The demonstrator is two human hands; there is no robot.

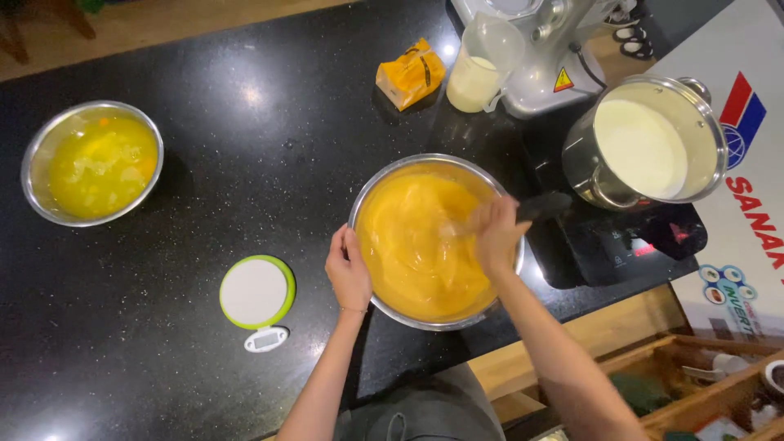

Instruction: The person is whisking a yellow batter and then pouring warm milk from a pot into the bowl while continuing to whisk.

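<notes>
A steel mixing bowl (482, 175) full of thick orange-yellow batter sits on the black counter in front of me. My left hand (348, 269) grips the bowl's left rim. My right hand (496, 235) is over the bowl's right side, shut on a dark-handled whisk (543, 206) whose blurred wires dip into the batter.
A second steel bowl (37, 159) of yellow liquid stands far left. A round white and green kitchen scale (256, 294) lies left of my arm. A steel pot (584, 159) of white liquid sits on an induction hob (629, 241). A jug (478, 77), orange packet (411, 73) and mixer (551, 49) stand behind.
</notes>
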